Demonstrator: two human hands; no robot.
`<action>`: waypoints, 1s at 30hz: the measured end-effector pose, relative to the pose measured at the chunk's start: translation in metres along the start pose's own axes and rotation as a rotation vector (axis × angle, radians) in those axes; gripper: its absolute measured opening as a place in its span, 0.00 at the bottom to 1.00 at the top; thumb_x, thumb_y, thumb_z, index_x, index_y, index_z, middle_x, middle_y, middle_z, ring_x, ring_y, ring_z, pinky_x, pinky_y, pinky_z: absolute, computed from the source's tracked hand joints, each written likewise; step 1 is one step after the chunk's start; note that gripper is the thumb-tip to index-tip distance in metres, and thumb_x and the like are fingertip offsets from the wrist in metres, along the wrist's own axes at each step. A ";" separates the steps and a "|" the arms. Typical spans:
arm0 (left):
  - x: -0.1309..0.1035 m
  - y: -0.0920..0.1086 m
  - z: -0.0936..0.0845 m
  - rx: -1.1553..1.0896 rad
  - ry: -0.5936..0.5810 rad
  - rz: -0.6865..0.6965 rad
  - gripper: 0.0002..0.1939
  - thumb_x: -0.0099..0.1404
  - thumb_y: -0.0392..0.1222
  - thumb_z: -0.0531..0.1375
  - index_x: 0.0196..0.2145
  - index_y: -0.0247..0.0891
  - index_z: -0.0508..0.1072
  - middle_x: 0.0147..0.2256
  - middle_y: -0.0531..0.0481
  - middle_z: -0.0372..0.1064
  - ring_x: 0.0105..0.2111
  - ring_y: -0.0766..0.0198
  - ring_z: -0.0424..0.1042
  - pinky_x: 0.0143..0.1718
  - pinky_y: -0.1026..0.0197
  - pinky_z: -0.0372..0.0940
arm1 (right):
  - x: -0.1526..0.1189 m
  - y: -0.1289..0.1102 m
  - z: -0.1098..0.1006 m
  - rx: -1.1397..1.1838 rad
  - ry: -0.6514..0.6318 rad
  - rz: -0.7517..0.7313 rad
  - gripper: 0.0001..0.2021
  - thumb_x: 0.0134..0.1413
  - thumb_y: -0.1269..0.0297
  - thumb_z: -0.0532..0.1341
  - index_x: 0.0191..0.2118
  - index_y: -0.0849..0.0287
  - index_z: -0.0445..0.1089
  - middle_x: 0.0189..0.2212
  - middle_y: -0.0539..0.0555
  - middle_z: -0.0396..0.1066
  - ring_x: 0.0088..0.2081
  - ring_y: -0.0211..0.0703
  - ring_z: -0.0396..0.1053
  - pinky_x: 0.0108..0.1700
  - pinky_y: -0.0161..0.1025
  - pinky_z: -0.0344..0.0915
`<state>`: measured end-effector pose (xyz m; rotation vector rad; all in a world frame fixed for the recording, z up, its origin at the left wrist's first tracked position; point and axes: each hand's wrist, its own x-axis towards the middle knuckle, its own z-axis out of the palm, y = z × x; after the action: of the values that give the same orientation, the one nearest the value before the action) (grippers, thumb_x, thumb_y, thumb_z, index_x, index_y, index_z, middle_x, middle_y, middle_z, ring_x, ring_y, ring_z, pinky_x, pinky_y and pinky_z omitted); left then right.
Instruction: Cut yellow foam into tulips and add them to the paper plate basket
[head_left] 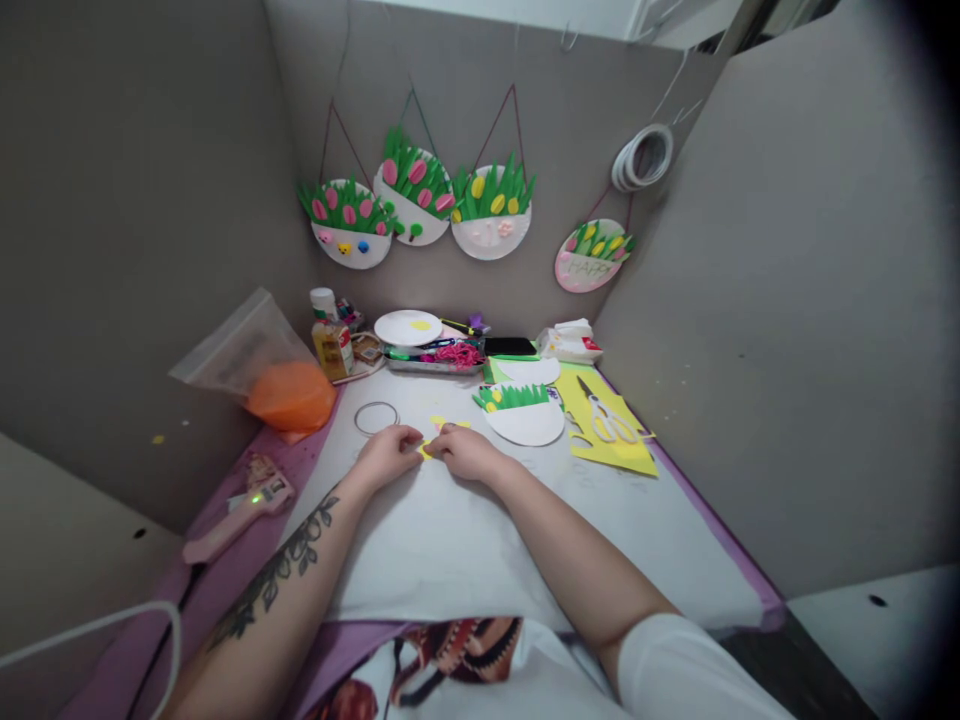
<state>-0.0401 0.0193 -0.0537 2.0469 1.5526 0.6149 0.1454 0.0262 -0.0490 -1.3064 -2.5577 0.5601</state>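
My left hand [390, 455] and my right hand [469, 452] meet low over the white-covered table, fingers bent and closed together. A small yellow paper piece [427, 450] shows between their fingertips, pinched from both sides; its exact shape is partly hidden. Just beyond my right fingers lie more small yellow paper pieces [439, 423], with a bit of pink among them. To the right of that hand rests a half paper plate [525, 422] with green paper grass and yellow paper tulips. A thin metal ring [376, 418] lies beyond my left hand.
White-handled scissors [606, 418] lie on a yellow paper sheet [626, 455] at right. A pink glue gun [244, 518] and a bag of orange material [289, 395] are at left. Behind stand a glue bottle [331, 345] and a supply tray [435, 366]. Flower-plate baskets [491, 238] hang on the partition.
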 end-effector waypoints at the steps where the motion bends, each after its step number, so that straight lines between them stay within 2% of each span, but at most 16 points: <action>1: -0.001 0.003 0.000 0.019 -0.003 -0.002 0.19 0.49 0.41 0.58 0.40 0.38 0.73 0.39 0.48 0.72 0.37 0.61 0.69 0.35 0.64 0.62 | 0.000 0.000 0.000 0.007 0.005 0.001 0.17 0.53 0.72 0.52 0.46 0.49 0.71 0.38 0.53 0.66 0.40 0.41 0.65 0.43 0.34 0.57; 6: -0.005 0.014 -0.003 0.081 -0.017 -0.032 0.19 0.50 0.39 0.58 0.41 0.39 0.72 0.41 0.48 0.71 0.40 0.60 0.68 0.37 0.65 0.61 | 0.000 0.001 -0.001 0.048 0.003 -0.008 0.16 0.53 0.71 0.53 0.44 0.51 0.72 0.37 0.54 0.66 0.38 0.41 0.65 0.42 0.34 0.57; 13: -0.003 0.013 -0.001 0.117 0.001 -0.031 0.17 0.51 0.39 0.56 0.40 0.39 0.72 0.38 0.49 0.72 0.37 0.61 0.69 0.34 0.65 0.60 | -0.001 0.005 -0.002 0.071 -0.006 -0.057 0.14 0.55 0.66 0.52 0.43 0.51 0.73 0.35 0.53 0.65 0.35 0.40 0.63 0.39 0.33 0.56; 30: -0.003 0.017 -0.003 0.125 -0.010 -0.068 0.16 0.51 0.39 0.56 0.39 0.39 0.73 0.39 0.49 0.72 0.38 0.61 0.69 0.35 0.65 0.60 | -0.005 0.003 -0.008 0.019 -0.052 -0.168 0.13 0.56 0.69 0.52 0.41 0.54 0.72 0.34 0.53 0.62 0.34 0.39 0.60 0.38 0.32 0.54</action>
<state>-0.0301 0.0130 -0.0409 2.0735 1.6861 0.4928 0.1534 0.0254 -0.0437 -1.0705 -2.6650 0.5900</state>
